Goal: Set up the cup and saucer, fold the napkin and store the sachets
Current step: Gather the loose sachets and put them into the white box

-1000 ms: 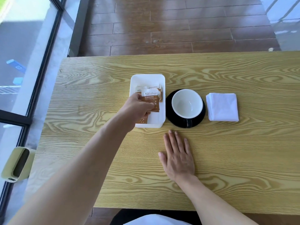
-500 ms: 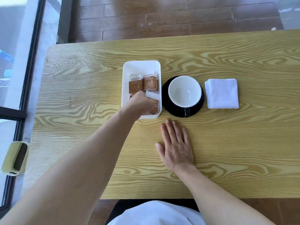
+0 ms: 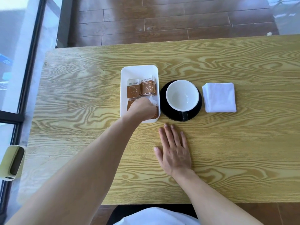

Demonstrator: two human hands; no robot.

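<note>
A white rectangular tray (image 3: 139, 69) on the wooden table (image 3: 81, 95) holds several brown and white sachets (image 3: 140, 88). My left hand (image 3: 142, 108) reaches into the tray's near end, fingers closed on a sachet (image 3: 153, 103) that lies against the others. To the right, a white cup (image 3: 182, 95) stands upright on a black saucer (image 3: 164, 101), handle toward me. A folded white napkin (image 3: 219, 97) lies to the right of the saucer. My right hand (image 3: 174, 150) rests flat on the table, fingers apart, in front of the saucer.
The table's left edge runs beside a window with a dark frame (image 3: 29, 62). A pale green bin (image 3: 12, 163) stands on the floor at the lower left. Brown floorboards (image 3: 162, 21) lie beyond the far table edge.
My left hand has lowered a sachet from above the tray down into its near end. My right hand stays flat. The view has shifted a little.
</note>
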